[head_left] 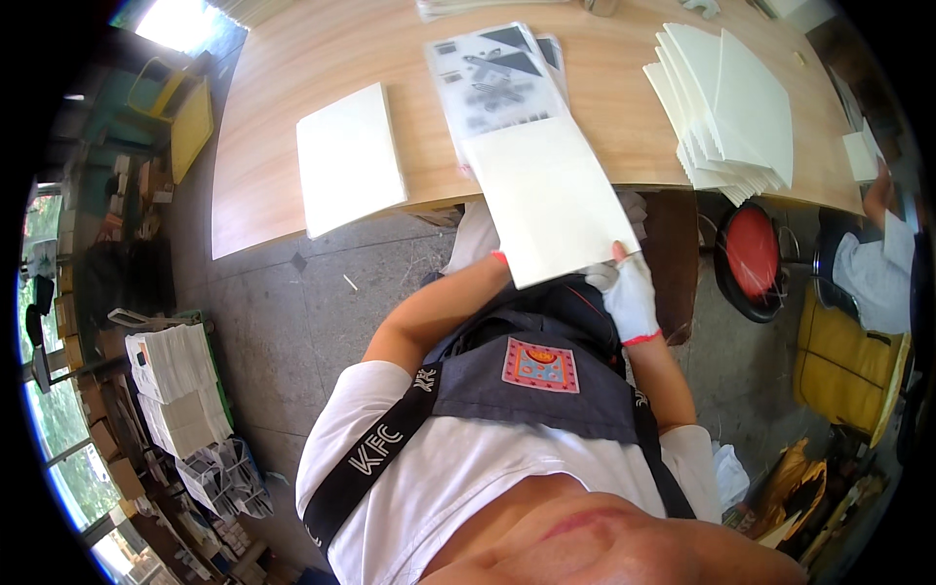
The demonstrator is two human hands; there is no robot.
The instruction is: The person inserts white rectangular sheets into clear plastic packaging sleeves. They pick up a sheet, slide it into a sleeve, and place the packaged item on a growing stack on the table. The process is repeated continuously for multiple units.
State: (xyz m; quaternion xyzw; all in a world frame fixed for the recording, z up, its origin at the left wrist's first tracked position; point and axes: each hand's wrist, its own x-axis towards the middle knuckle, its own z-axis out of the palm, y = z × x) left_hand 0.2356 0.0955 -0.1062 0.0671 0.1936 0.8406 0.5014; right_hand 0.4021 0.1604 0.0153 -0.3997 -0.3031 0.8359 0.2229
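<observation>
A white rectangular paper stack [551, 200] reaches over the table's front edge toward my lap. Its near right corner is gripped by my right hand [627, 292], in a white glove with a red cuff, the bare thumb on top. Only the red cuff of my left hand [500, 257] shows at the stack's left edge; its fingers are hidden underneath. Under the stack's far end lie clear plastic sleeves [492, 83] with dark printing. Whether the paper is inside a sleeve I cannot tell.
On the wooden table [263, 166], another white paper stack [351, 159] lies left and fanned white stacks [731, 102] lie right. A red-seated stool [753, 255] stands below the right side. Paper bundles [175, 380] sit on the floor at left. Another person's arm [877, 200] shows at far right.
</observation>
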